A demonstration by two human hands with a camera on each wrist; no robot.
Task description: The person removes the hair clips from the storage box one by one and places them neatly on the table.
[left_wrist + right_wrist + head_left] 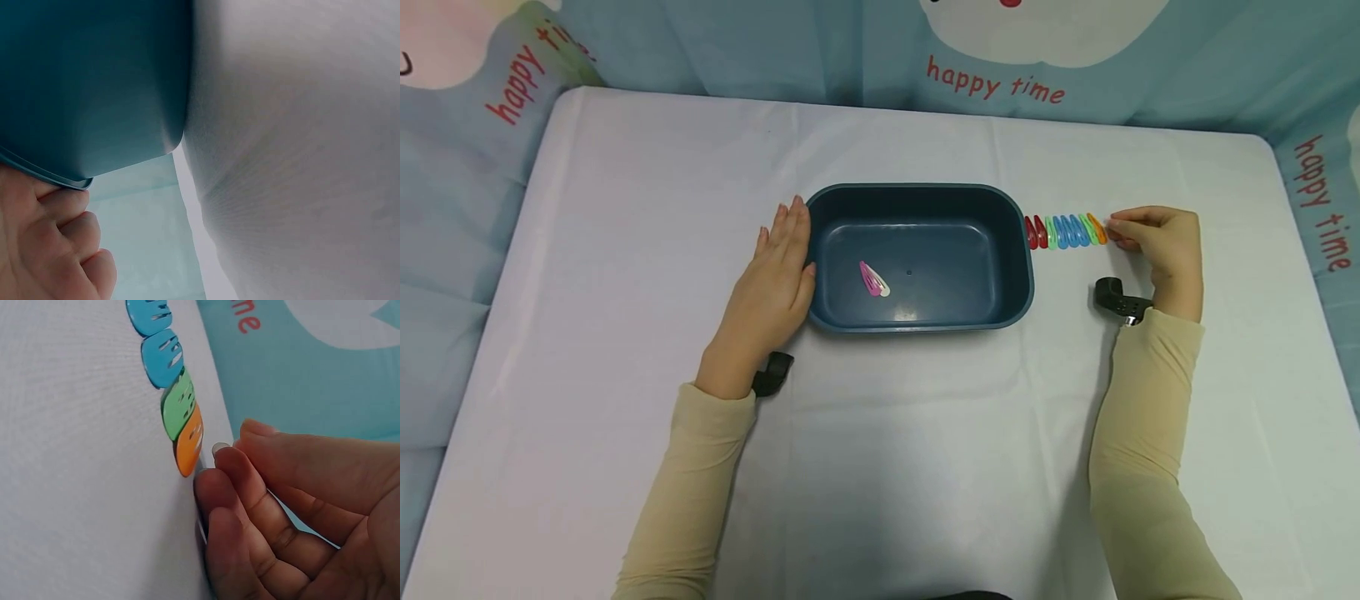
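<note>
My left hand (771, 287) lies along the left side of a dark blue plastic basin (917, 327), fingers extended and thumb against the rim. In the left wrist view, the fingers (81, 231) are at the basin's rim (37, 172). A pink hair clip (869, 279) and a white hair clip (881, 286) lie together inside. My right hand (1161, 242) is at the right end of a row of hair clips, its bent fingertips beside the orange hair clip (189, 442). Thumb and forefinger are close together; I cannot tell whether they pinch anything.
The row runs from the basin's right rim: red hair clips (1036, 232), a green one (1051, 232), several blue ones (1071, 231), then another green one (179, 405) against the orange. A white cloth (880, 450) covers the table. A blue printed curtain (775, 50) hangs behind it.
</note>
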